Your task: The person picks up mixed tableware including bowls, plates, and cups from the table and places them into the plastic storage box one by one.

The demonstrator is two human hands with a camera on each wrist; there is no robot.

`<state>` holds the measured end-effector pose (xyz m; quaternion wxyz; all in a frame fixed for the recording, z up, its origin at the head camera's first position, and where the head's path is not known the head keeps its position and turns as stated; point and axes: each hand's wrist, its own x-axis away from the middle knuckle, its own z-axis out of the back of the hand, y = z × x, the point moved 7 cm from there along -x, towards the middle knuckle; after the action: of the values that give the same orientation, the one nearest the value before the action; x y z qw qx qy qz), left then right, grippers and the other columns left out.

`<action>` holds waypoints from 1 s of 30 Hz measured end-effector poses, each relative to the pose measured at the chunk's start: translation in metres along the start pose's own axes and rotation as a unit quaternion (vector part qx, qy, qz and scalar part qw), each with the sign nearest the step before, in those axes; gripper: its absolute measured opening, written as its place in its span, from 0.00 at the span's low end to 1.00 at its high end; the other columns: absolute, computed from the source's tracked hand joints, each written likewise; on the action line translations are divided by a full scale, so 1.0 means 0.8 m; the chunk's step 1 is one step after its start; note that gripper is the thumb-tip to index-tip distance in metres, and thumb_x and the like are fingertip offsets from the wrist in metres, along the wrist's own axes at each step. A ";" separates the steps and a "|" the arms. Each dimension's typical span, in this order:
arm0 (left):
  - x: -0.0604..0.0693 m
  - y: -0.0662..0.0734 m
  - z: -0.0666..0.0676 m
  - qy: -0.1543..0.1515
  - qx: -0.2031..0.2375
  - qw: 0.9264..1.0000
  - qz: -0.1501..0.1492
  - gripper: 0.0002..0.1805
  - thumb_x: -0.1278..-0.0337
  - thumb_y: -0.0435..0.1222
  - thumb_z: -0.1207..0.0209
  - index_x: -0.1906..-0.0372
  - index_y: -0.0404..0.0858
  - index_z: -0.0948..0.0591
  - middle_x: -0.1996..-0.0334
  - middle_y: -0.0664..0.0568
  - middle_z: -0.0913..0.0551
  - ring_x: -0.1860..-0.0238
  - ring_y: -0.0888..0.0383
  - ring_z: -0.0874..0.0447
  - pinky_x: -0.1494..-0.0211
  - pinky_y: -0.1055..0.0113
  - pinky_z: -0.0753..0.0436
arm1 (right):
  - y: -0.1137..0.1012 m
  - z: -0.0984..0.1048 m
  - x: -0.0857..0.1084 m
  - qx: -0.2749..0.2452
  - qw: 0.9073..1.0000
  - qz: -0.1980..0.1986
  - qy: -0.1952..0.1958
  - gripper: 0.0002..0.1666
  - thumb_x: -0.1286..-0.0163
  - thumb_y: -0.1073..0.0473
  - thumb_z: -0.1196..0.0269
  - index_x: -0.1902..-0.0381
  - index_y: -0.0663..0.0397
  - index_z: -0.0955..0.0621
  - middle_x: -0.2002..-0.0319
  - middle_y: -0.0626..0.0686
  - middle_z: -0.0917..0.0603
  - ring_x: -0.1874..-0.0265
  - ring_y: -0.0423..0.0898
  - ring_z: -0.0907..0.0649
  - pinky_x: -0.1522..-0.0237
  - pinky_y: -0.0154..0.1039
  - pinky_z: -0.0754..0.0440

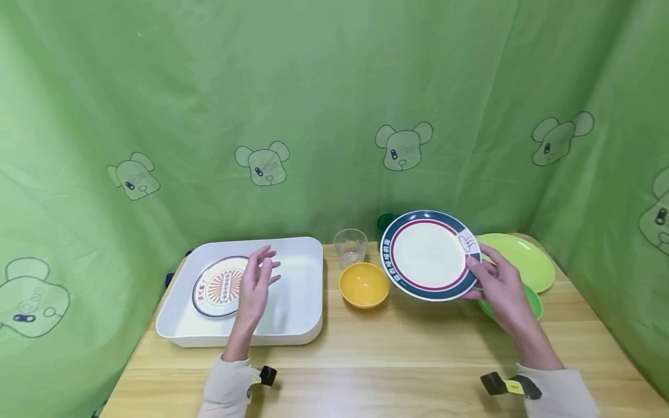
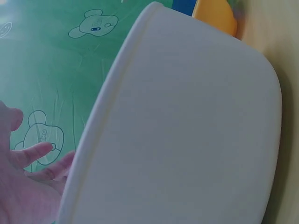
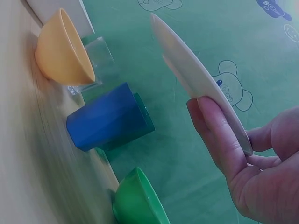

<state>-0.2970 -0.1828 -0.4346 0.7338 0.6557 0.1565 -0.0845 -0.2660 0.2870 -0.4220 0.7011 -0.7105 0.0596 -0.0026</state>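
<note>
Can see a clear cup (image 1: 351, 247) just behind the yellow bowl (image 1: 364, 285), plus a lime plate (image 1: 532, 261) and green bowl (image 3: 138, 200) off to its right.

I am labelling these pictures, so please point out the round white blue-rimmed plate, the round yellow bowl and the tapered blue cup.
Round white blue-rimmed plate (image 1: 430, 255): head view, middle of its face.
Round yellow bowl (image 1: 364, 285): head view, inside surface.
Tapered blue cup (image 3: 105, 117): right wrist view, outer side wall.
</note>
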 end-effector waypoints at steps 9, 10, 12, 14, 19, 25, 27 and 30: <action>-0.002 0.003 -0.007 -0.004 0.007 1.000 -0.006 0.23 0.17 0.40 0.54 0.29 0.31 0.31 0.36 0.30 0.26 0.40 0.35 0.21 0.42 0.47 0.14 | 0.000 -0.015 -0.003 0.000 1.000 -0.005 -0.001 0.40 0.20 0.58 0.43 0.20 0.67 0.46 0.62 0.42 0.13 0.73 0.42 0.13 0.71 0.40 0.10; -0.002 0.003 -0.008 -0.004 0.007 1.000 -0.007 0.24 0.17 0.40 0.54 0.29 0.31 0.31 0.35 0.30 0.26 0.40 0.35 0.21 0.42 0.47 0.14 | 0.001 -0.016 -0.004 0.000 1.000 -0.005 0.000 0.39 0.19 0.58 0.43 0.20 0.67 0.46 0.62 0.42 0.13 0.73 0.42 0.13 0.71 0.40 0.10; -0.002 0.003 -0.009 -0.005 0.007 1.000 -0.009 0.24 0.17 0.40 0.54 0.29 0.30 0.31 0.36 0.29 0.26 0.40 0.35 0.21 0.42 0.47 0.14 | 0.002 -0.019 -0.005 -0.003 1.000 -0.008 -0.001 0.39 0.20 0.58 0.43 0.20 0.66 0.46 0.62 0.42 0.13 0.73 0.43 0.13 0.71 0.40 0.10; -0.002 0.003 -0.011 -0.005 0.007 1.000 -0.009 0.24 0.17 0.40 0.54 0.29 0.30 0.31 0.36 0.30 0.26 0.40 0.35 0.21 0.42 0.47 0.14 | 0.003 -0.021 -0.005 -0.001 1.000 -0.009 -0.002 0.39 0.19 0.58 0.43 0.20 0.65 0.46 0.63 0.43 0.13 0.73 0.43 0.13 0.72 0.40 0.10; -0.002 0.005 -0.019 -0.012 0.011 1.000 -0.012 0.23 0.18 0.40 0.53 0.29 0.31 0.31 0.37 0.30 0.26 0.40 0.33 0.22 0.43 0.47 0.14 | 0.006 -0.027 -0.005 -0.004 1.000 -0.012 -0.005 0.39 0.19 0.58 0.43 0.20 0.65 0.45 0.63 0.43 0.13 0.74 0.42 0.14 0.72 0.40 0.10; -0.001 0.004 -0.029 -0.025 0.013 1.000 -0.010 0.25 0.18 0.41 0.53 0.29 0.29 0.32 0.36 0.29 0.27 0.40 0.34 0.22 0.43 0.49 0.13 | 0.009 -0.036 -0.004 0.000 1.000 -0.013 -0.013 0.39 0.19 0.57 0.43 0.20 0.65 0.46 0.62 0.44 0.13 0.74 0.43 0.13 0.72 0.39 0.10; 0.000 0.004 -0.031 -0.026 0.016 0.999 -0.010 0.24 0.18 0.41 0.53 0.29 0.29 0.31 0.36 0.28 0.27 0.40 0.33 0.22 0.43 0.49 0.13 | 0.009 -0.040 -0.004 0.002 1.000 -0.014 -0.017 0.39 0.19 0.57 0.44 0.20 0.65 0.46 0.61 0.44 0.13 0.74 0.44 0.13 0.71 0.40 0.10; 0.000 0.004 -0.034 -0.026 0.019 0.999 -0.010 0.25 0.18 0.41 0.53 0.29 0.29 0.31 0.37 0.28 0.27 0.40 0.33 0.22 0.43 0.48 0.14 | 0.010 -0.045 -0.006 0.008 1.000 -0.016 -0.019 0.39 0.19 0.57 0.45 0.20 0.64 0.46 0.61 0.44 0.14 0.74 0.44 0.13 0.71 0.40 0.10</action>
<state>-0.2992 -0.1555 -0.4343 0.7240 0.6656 0.1424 -0.1116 -0.2742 0.2516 -0.4288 0.7076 -0.7057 0.0354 -0.0006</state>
